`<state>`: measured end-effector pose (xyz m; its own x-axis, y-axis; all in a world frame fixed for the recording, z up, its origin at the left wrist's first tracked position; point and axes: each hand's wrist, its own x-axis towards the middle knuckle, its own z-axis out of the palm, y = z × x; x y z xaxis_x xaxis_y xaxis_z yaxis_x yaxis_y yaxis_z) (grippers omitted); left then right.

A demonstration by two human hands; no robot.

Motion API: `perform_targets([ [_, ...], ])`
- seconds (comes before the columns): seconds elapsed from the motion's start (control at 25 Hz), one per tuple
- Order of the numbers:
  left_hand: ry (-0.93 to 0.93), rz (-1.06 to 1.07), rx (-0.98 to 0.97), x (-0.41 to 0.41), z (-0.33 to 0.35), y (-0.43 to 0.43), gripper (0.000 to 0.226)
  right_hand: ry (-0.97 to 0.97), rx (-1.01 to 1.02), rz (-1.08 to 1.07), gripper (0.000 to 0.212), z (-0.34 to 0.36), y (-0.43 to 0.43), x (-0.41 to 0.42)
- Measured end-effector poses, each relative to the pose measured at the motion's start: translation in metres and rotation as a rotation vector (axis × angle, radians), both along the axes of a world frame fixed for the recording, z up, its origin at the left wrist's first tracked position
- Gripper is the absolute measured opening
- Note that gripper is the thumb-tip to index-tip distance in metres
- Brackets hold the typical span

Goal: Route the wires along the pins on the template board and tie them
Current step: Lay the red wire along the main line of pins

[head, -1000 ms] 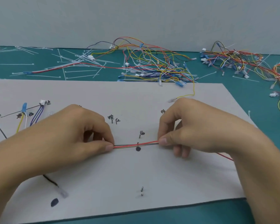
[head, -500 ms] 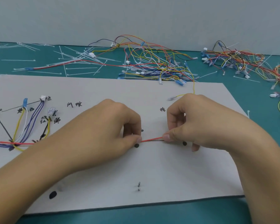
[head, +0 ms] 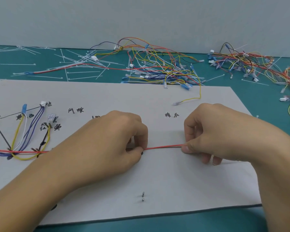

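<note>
A red wire point(head: 162, 147), with a dark strand point(head: 173, 148) just under it, is held taut between the two hands, low over the middle of the board point(head: 157, 185). The left hand point(head: 117, 139) is clamped on it by thumb and forefinger, the other fingers curled. The right hand point(head: 216, 136) is closed on it in the same pinch further right, with its remaining fingers tucked down toward the board. The stretch is probably pulled straight so that the strands are laid side by side along the intended line and a tie can be put round them. To the left the run can be followed from under the left wrist to the bundle point(head: 23, 151) at the board's left edge. There yellow, white, blue and black branches point(head: 20, 129) are fanned toward the far side, each apparently brought to its own handwritten label point(head: 77, 110). Two pins point(head: 143, 197) are seen close to the near edge, well apart from the held wire. No box or tray is seen: spare wires point(head: 166, 67) are heaped loose on the mat point(head: 266, 101) beyond the far edge, and ties point(head: 70, 64) are scattered to their left, presumably left within reach for the tying
</note>
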<state>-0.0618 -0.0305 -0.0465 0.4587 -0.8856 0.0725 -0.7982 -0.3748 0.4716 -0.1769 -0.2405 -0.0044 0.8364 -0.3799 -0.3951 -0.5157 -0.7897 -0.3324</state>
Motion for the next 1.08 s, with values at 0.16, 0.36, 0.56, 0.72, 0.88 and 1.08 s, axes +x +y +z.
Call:
perform_targets([
  [0.16, 0.014, -0.006, 0.000, 0.002, 0.001, -0.004, 0.014, -0.020, -0.079, 0.045, 0.023, -0.003, 0.005, 0.002],
  [0.36, 0.056, 0.046, -0.025, 0.001, 0.000, -0.008, 0.015, -0.083, -0.197, 0.096, 0.029, -0.001, 0.015, 0.001],
  [0.56, 0.050, 0.123, 0.027, 0.013, 0.009, 0.018, 0.014, -0.182, -0.170, 0.210, 0.027, -0.008, 0.041, 0.003],
  [0.72, 0.078, 0.164, 0.040, 0.024, 0.012, 0.028, 0.014, -0.231, -0.126, 0.217, 0.028, -0.014, 0.046, 0.010],
  [0.88, 0.113, 0.098, 0.053, 0.028, 0.008, 0.030, 0.018, -0.225, -0.023, 0.213, 0.026, -0.011, 0.036, 0.006],
  [1.08, 0.058, 0.059, -0.050, 0.026, 0.005, 0.031, 0.018, -0.175, 0.112, 0.241, 0.012, -0.005, 0.013, 0.000],
])
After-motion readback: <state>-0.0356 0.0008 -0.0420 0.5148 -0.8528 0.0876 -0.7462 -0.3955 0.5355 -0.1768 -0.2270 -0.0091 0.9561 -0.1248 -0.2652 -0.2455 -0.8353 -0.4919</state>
